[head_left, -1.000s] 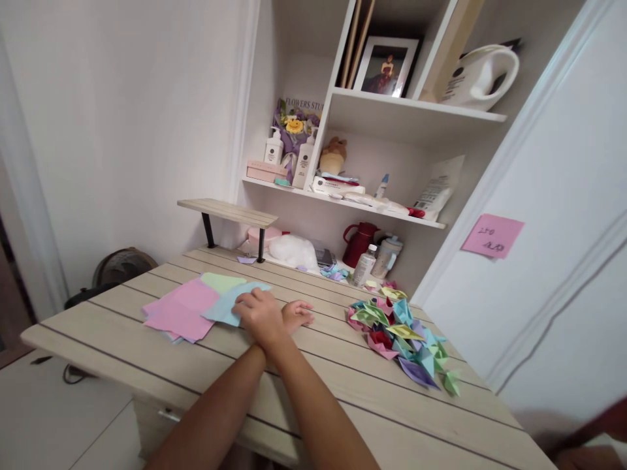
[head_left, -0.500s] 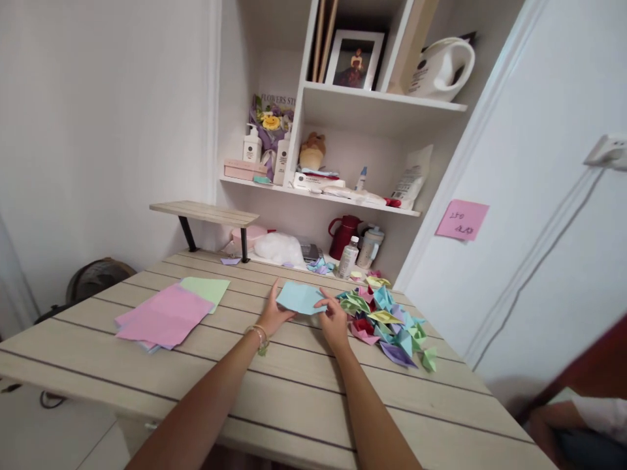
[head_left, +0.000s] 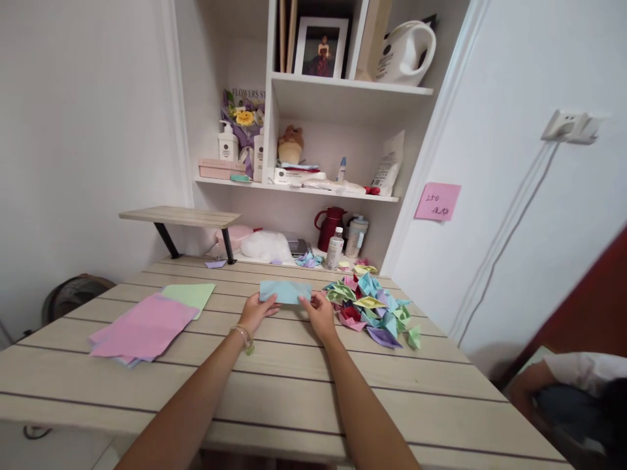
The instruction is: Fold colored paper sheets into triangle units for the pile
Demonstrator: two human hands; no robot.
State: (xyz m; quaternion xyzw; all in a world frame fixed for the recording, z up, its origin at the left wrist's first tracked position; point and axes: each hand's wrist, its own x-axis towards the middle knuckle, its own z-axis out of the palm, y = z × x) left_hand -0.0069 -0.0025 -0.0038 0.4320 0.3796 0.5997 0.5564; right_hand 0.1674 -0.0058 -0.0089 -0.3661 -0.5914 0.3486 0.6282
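Observation:
A light blue sheet of paper (head_left: 286,292), now a narrow strip, is held up a little above the table between both hands. My left hand (head_left: 258,313) pinches its left end, thumb in front. At the lower right corner, my right hand (head_left: 319,313) grips the paper between thumb and fingers. Just right of that hand lies a heap of small folded paper boats (head_left: 369,301) in several colours. To the left is a loose stack of pink paper sheets (head_left: 147,326), with a green sheet (head_left: 191,297) partly under it.
A small wooden riser (head_left: 181,216) on black legs stands at the back left. Behind the table are a clear bottle (head_left: 334,248), a red jug (head_left: 329,228) and white shelves (head_left: 337,98). Another person's arm (head_left: 529,385) shows at the lower right.
The blue paper has gone from a wider, tilted sheet to a narrower, level strip. My right hand has moved from its right side to its lower right corner. The view has shifted right.

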